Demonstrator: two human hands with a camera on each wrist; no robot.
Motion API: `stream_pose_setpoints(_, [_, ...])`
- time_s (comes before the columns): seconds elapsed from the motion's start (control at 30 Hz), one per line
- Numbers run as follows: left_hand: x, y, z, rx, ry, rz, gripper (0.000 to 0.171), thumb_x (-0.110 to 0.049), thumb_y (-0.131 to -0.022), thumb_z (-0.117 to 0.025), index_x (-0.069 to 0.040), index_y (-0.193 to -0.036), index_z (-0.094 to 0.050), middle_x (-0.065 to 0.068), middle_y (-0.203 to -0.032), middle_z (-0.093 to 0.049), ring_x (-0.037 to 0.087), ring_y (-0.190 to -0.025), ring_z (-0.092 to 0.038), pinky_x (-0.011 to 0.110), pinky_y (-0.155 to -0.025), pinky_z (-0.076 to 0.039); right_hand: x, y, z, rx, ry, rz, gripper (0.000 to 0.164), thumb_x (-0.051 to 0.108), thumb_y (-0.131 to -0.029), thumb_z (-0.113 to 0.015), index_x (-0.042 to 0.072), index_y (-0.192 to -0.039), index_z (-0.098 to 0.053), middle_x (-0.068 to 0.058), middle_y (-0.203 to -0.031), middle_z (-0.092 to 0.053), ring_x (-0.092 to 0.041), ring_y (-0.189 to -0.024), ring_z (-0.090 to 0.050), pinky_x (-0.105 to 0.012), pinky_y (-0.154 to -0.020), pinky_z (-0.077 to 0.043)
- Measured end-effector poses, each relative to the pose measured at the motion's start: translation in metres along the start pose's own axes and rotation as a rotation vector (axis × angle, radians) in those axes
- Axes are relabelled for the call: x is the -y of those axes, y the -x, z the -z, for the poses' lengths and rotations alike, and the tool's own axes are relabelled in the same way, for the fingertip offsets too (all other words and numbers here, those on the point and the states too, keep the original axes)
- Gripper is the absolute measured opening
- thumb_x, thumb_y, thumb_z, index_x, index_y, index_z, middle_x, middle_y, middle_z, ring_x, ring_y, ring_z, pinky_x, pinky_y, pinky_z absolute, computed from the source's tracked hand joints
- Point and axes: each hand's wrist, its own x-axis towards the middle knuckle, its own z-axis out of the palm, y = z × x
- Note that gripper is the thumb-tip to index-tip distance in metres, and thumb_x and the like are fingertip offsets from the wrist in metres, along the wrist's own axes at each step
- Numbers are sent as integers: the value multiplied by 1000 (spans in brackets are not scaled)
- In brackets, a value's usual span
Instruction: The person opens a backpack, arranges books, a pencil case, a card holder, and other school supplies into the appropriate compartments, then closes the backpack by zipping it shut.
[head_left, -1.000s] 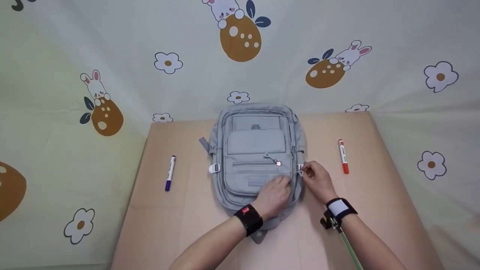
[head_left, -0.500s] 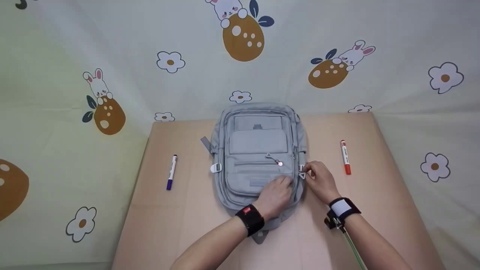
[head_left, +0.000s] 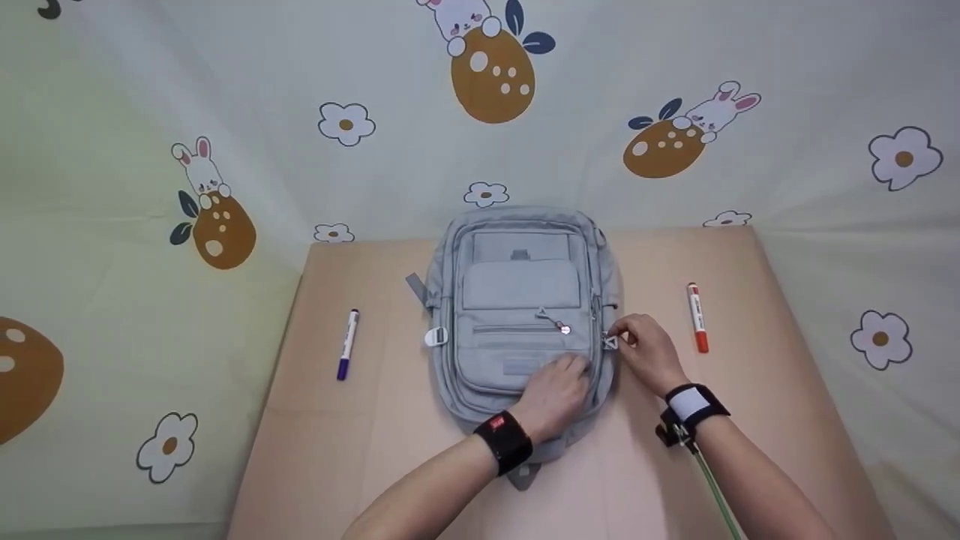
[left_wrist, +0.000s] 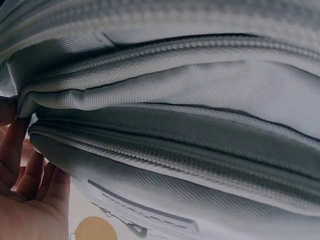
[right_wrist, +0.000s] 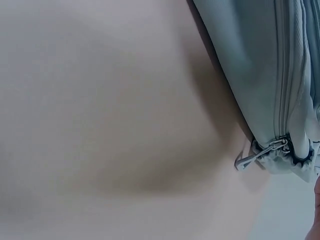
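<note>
A grey backpack (head_left: 520, 285) lies front side up on the table. My left hand (head_left: 553, 397) is at its lower right front, and in the left wrist view its fingers and thumb grip a fabric edge beside the zips. The thumb and forefinger of my right hand (head_left: 649, 356) pinch at the backpack's right side; exactly which part lies between them is hidden. Beside these fingertips hangs a triangular zip pull (head_left: 610, 343), also visible as a loose pull (right_wrist: 245, 162) in the right wrist view. Only a sliver of the right hand appears there.
A purple-capped marker (head_left: 348, 344) lies left of the backpack and a red-capped marker (head_left: 697, 318) to its right. The tan table (head_left: 315, 450) meets a printed cloth backdrop (head_left: 405, 165) behind and at both sides. A white buckle (head_left: 436, 336) sits on the backpack's left side.
The right hand has shifted slightly upward along the backpack's side, and the triangular pull has turned and risen a little. The left hand keeps its place. The head view has drifted slightly.
</note>
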Motion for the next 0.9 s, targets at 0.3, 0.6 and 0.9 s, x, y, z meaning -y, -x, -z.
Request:
stream_pose_setpoints(0.3, [-1, -1, 0, -5, -37, -18, 22, -25, -90, -70, -11, -105, -75, 3, -121, -58, 19, -110, -55, 25, -92, -51, -6, -26, -3, -31, -29, -141, 19, -10, -83, -69, 6, -91, -71, -6, -88, -64, -21, -78, -52, -32, -69, -39])
stream_pose_setpoints(0.6, [0, 1, -1, -41, -55, -24, 15, -22, -87, -71, -12, -99, -75, 3, -119, -58, 19, -107, -55, 25, -91, -50, -6, -54, -10, -32, -36, -310, 10, -4, -90, -67, 3, -96, -70, -11, -85, -59, -24, -77, -50, -36, -68, -38])
stream_pose_setpoints(0.9, [0, 1, -1, -2, -41, -19, 19, -19, -89, -69, -12, -106, -75, 3, -122, -58, 19, -111, -54, 25, -93, -51, -5, -60, -13, -34, -132, -466, 9, 6, -94, -66, 5, -102, -69, -10, -90, -62, -23, -82, -54, -32, -69, -42])
